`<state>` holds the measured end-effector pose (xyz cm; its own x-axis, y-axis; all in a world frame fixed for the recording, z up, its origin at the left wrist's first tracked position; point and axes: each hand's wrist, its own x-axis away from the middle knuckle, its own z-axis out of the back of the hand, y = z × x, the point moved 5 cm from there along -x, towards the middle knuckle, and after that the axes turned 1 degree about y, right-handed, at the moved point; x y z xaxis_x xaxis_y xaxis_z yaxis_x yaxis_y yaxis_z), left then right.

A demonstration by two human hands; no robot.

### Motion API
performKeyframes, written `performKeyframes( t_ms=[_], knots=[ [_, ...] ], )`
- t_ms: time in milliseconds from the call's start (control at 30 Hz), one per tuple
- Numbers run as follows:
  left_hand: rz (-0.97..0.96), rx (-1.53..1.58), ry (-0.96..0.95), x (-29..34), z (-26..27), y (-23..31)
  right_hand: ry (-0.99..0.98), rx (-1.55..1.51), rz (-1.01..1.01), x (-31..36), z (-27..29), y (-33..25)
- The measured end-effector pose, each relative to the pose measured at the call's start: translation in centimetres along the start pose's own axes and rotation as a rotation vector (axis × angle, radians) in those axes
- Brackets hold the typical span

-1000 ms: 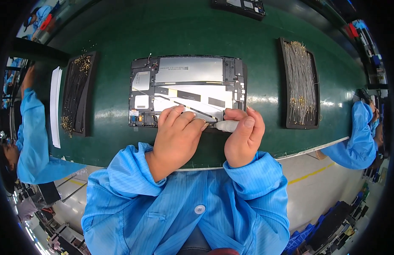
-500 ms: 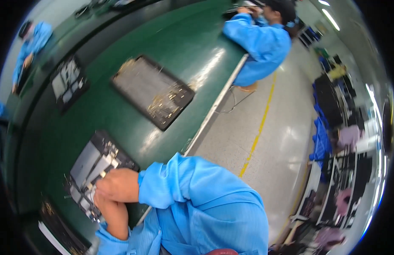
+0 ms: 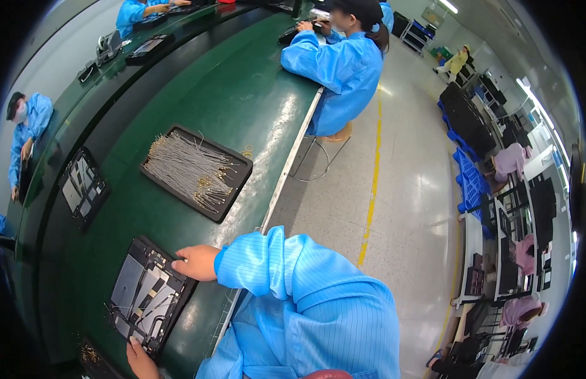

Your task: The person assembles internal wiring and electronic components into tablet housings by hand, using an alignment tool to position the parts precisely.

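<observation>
Opened tablet, oblong, silver and black, on glossy green tabletop. Left hand: thumb at its edge, grip unclear. Right hand: half-open at its rim, grip unclear. Wiry grey cables.

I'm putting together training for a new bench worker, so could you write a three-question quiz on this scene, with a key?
1. Which is nearer the cable tray?
A) the left hand
B) the right hand

2. True or false: the cable tray is empty.

3. Fill in the colour: the opened device nearest the hands lies on a ____ bench.

Key:
1. B
2. False; it holds many grey cables.
3. green
</observation>
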<state>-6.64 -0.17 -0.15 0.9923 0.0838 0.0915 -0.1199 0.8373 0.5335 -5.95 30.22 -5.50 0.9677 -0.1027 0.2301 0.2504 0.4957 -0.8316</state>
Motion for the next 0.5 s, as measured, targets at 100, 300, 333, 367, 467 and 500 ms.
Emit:
performKeyframes(
  t_ms=[100, 300, 333, 367, 467, 500],
  knots=[
    [0.112, 0.094, -0.066, 0.3, -0.7, -0.3, -0.195, -0.173, -0.267, 1.8, 2.2, -3.0],
    [0.373, 1.258, 0.207, -0.4, 0.4, -4.6, -0.703, -0.417, -0.316, 2.6, -2.9, -3.4],
    [0.299, 1.353, 0.319, 0.1, 0.6, -4.3, -0.651, -0.563, -0.356, 2.7, -3.6, -3.8],
    [0.325, 1.484, 0.198, 0.4, 0.2, -3.3, -0.594, -0.714, -0.410, 2.9, -4.0, -3.9],
    [0.582, 1.680, -0.134, 3.0, -4.3, 1.6, -0.565, -0.812, -0.525, 3.4, -6.2, -3.6],
    [0.793, 1.663, -0.201, 3.8, -4.8, 6.5, -0.626, -0.789, -0.519, 3.0, -7.6, -4.0]
  ],
)
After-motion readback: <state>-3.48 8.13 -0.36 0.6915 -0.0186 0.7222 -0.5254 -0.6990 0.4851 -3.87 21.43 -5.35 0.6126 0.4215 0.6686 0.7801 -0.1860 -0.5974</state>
